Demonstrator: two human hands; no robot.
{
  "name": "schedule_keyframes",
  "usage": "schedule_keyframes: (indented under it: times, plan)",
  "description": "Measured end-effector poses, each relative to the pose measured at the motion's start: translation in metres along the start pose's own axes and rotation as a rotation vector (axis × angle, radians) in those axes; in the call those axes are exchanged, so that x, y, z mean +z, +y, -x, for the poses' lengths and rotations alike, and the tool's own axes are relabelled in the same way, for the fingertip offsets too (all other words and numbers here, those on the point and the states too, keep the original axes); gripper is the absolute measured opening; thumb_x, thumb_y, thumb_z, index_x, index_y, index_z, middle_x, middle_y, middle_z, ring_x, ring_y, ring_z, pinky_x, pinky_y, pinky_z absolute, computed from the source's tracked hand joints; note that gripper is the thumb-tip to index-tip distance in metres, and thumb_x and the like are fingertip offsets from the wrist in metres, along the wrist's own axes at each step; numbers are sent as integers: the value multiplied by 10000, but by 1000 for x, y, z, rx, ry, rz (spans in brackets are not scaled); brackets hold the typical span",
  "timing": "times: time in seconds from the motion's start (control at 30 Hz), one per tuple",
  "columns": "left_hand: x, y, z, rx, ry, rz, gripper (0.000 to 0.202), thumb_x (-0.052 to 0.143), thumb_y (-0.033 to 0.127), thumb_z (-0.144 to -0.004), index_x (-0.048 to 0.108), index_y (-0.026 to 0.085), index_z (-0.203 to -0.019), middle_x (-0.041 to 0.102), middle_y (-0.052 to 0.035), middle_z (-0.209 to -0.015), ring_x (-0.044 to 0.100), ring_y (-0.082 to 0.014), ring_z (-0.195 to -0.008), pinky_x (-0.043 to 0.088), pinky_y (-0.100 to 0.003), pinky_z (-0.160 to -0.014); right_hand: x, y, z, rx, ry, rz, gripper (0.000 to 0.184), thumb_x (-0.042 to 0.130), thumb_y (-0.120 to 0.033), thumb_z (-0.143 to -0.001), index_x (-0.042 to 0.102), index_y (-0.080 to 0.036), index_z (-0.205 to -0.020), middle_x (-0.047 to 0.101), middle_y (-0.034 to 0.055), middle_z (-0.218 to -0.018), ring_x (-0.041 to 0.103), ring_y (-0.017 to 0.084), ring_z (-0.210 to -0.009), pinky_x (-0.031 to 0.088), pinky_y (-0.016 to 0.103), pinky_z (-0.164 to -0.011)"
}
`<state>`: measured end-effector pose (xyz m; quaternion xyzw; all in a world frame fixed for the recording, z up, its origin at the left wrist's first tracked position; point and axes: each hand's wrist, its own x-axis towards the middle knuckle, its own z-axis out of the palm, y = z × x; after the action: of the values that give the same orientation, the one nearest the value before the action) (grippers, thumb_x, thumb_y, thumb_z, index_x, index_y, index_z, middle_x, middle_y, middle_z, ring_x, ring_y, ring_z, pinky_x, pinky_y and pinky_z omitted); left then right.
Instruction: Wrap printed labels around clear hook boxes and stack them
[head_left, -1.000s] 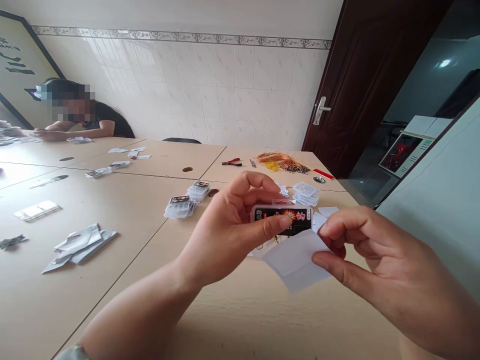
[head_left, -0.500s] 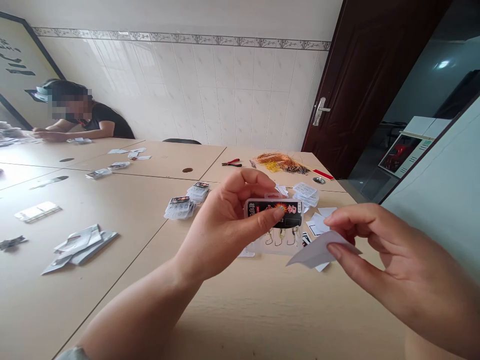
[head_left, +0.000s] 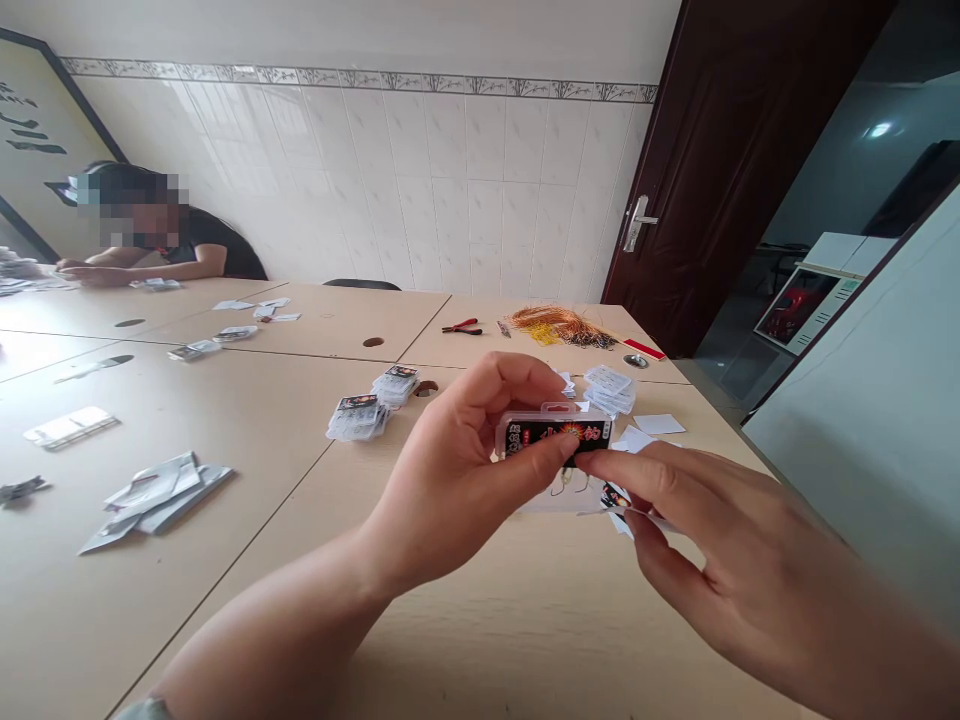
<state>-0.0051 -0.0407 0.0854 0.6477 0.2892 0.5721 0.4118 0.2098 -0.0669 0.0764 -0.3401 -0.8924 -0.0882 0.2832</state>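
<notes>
My left hand pinches a small clear plastic hook case with a black and red label across its top. Fishing hooks show through the case below the label, partly hidden by my fingers. My right hand comes in from the right, its fingertips almost at the case. A piece of white paper, seen nearly edge-on, sits between its thumb and fingers just below the case's right end.
Stacks of hook packets and white cards lie on the pale wooden table. Red-handled pliers and a tangle of orange and dark lines lie farther off. A seated person works at the far left.
My right hand has moved left toward the case, and the paper has turned nearly edge-on beneath it. The case has shifted slightly down and right, and still sits in my left hand.
</notes>
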Motion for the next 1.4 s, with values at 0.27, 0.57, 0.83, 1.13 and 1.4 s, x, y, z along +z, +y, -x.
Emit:
schedule_keyframes:
  times: [0.27,0.57,0.83,1.13,1.4]
  plan:
    - [-2,0,-3,-10,11,25,186,786,125,-849,634,204,-919,674,23,-900,654,-87,-839,543,-170,-711,-2,0,2,51,-1,22,441,480,-93,-935,490,-293,-1328,767,33,-1202,751,209,-1064,617,376,-927]
    - [-5,-5,-9,-17,-15,-21,159,753,170,-870,616,200,-945,665,-1,-955,653,-122,-855,527,-239,-697,-15,5,7,126,-16,39,341,474,-183,-974,473,-343,-1276,736,-28,-955,734,163,-768,612,312,-839]
    - [-9,-37,-26,-197,-59,-184,214,737,206,-859,622,226,-1039,721,-13,-992,672,-153,-881,522,-254,-694,-9,12,17,116,-54,101,326,465,-229,-992,486,-343,-1296,761,-2,-1109,762,202,-921,604,346,-839]
    - [-37,-94,-54,-408,119,-408,184,687,263,-961,692,180,-1126,718,-32,-1065,698,-186,-863,598,-306,-727,4,36,14,50,62,70,274,495,-338,-969,591,-344,-1226,803,-4,-986,727,226,-591,613,407,-719]
    - [-151,-104,-69,-482,462,-425,340,658,332,-988,627,165,-1283,671,-102,-1251,693,-234,-1031,612,-435,-860,4,30,5,64,64,2,243,498,-289,-966,614,-330,-1177,802,-28,-964,745,204,-646,575,353,-655]
